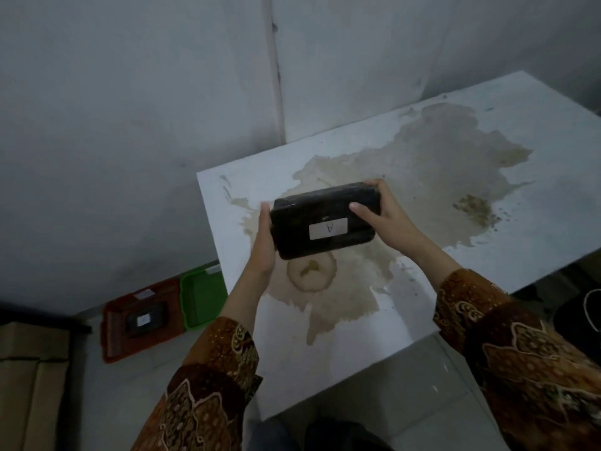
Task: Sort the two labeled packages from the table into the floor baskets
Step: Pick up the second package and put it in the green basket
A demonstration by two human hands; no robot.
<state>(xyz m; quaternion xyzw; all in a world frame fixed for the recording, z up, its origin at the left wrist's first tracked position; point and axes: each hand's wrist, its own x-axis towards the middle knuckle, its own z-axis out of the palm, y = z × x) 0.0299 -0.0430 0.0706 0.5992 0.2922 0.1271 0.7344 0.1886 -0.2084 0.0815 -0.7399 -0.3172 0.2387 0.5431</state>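
Observation:
A black wrapped package (322, 213) with a white label marked "A" is held above the white stained table (357, 320). My left hand (263, 245) grips its left end and my right hand (387, 219) grips its right end, thumb on top. On the floor at the lower left stand an orange basket (113, 336) and a green basket (201, 297) side by side. A second black package (144, 320) with a white label lies inside the orange basket. The green basket's right part is hidden behind the table.
Grey walls meet in a corner behind the table. A cardboard box (32, 385) stands on the floor at the far left. A dark object with a white cord (585, 310) sits below the table's right edge.

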